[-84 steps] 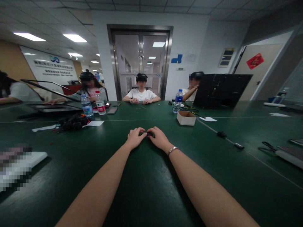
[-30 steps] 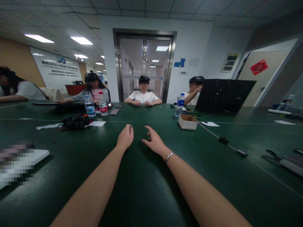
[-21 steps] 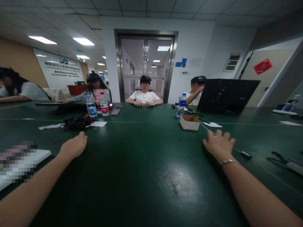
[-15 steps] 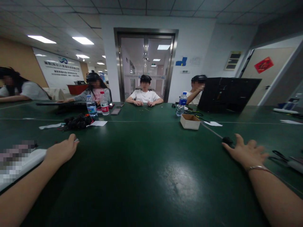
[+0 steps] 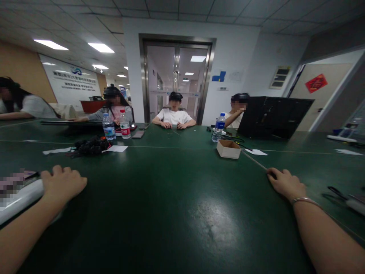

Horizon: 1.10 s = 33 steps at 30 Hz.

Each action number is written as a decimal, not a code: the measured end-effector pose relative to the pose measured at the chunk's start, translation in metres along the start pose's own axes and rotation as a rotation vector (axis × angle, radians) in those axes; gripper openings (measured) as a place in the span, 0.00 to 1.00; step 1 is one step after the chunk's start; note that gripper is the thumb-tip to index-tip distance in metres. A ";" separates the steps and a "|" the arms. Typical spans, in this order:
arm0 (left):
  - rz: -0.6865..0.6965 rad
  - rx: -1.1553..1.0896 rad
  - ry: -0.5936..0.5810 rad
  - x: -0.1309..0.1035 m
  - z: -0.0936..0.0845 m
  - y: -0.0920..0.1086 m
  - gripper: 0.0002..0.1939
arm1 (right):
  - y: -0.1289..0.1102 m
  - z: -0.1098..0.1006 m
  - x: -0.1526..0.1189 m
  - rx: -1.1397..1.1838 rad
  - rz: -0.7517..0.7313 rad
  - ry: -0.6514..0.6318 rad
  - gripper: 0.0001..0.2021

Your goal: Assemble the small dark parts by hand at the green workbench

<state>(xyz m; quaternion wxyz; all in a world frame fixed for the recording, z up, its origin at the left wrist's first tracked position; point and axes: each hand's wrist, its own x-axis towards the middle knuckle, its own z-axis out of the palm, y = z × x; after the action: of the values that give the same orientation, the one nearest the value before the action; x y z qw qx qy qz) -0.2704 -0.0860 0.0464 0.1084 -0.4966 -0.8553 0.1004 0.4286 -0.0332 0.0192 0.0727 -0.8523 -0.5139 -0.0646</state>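
Note:
My left hand (image 5: pixel 62 185) lies palm down at the left, fingers bent, beside a long white object (image 5: pixel 24 199) that is partly blurred out. A pale thing shows under its wrist; what the fingers hold, if anything, is hidden. At the right, my right hand (image 5: pixel 286 184), with a bracelet at the wrist, is closed on a small black object (image 5: pixel 273 175) at the end of a thin grey cable (image 5: pixel 255 161). The hand covers most of this object. Beyond it on the table is an open cardboard box (image 5: pixel 228 151).
Across the green table (image 5: pixel 159 213) stand a blue-labelled bottle (image 5: pixel 218 127), two more bottles, a black cable bundle (image 5: pixel 89 147) and a black monitor (image 5: pixel 275 117). Paper (image 5: pixel 256 152) lies behind my right hand. Several people sit around the far side.
My left hand has moved back left and turned palm down; the small shiny thing at its fingertips no longer shows. My right hand, spread before, has closed over the black object.

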 end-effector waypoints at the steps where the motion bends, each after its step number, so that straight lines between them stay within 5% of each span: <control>1: -0.006 -0.001 0.012 0.000 0.002 -0.001 0.24 | -0.001 0.000 0.000 0.007 -0.009 -0.010 0.18; 6: 0.071 0.102 0.259 -0.007 0.009 0.015 0.22 | -0.037 0.005 -0.009 0.057 -0.118 -0.055 0.15; 8: 0.255 0.151 0.397 -0.012 0.006 0.037 0.23 | -0.071 0.009 -0.020 0.086 -0.239 -0.026 0.14; 11: 0.592 0.073 0.450 -0.020 -0.006 0.087 0.25 | -0.137 0.014 -0.045 0.170 -0.441 -0.004 0.12; 16: 0.798 -0.359 0.319 -0.043 -0.027 0.198 0.21 | -0.244 0.016 -0.098 0.370 -0.684 -0.023 0.10; 20: 0.746 -0.709 0.130 -0.061 -0.033 0.262 0.23 | -0.294 0.015 -0.119 0.549 -0.598 -0.055 0.12; 26: 0.823 -0.894 0.005 -0.062 -0.032 0.275 0.30 | -0.304 0.022 -0.114 0.824 -0.463 -0.072 0.11; 33: 0.884 -0.839 0.106 -0.067 -0.033 0.271 0.33 | -0.302 0.033 -0.102 1.150 -0.357 -0.122 0.13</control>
<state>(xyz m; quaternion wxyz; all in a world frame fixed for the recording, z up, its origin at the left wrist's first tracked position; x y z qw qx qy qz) -0.0042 -0.0102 -0.0036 -0.1059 -0.8091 -0.5284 -0.2343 0.1147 0.0239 -0.0147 0.4802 -0.5789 -0.6049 0.2616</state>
